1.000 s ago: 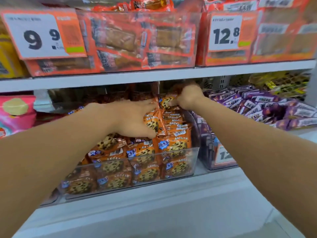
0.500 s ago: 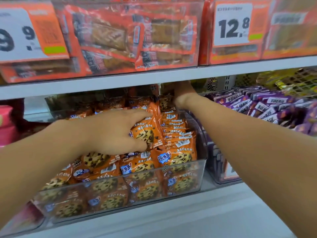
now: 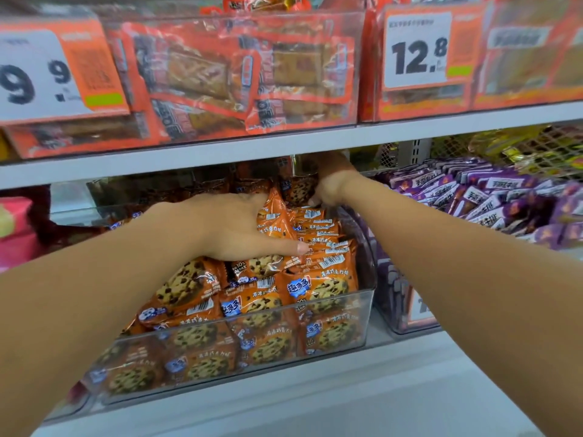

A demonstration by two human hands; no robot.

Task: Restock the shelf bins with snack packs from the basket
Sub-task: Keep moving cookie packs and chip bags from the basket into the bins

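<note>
A clear plastic bin on the lower shelf is packed with orange chocolate-chip cookie packs. My left hand lies palm down over the packs in the middle of the bin, thumb stretched toward the upright row on the right. My right hand reaches deep to the back of the bin under the upper shelf. Its fingers curl down around an upright cookie pack at the far end of the row; the fingertips are partly hidden. The basket is out of view.
A neighbouring bin of purple packs stands to the right and pink packs to the left. The upper shelf edge hangs low over the bin, carrying clear bins of red-orange packs with price tags 9.9 and 12.8.
My right hand has pushed further back under the upper shelf. My left hand has slid right along the packs and flattened, its thumb now straight. The view has come closer.
</note>
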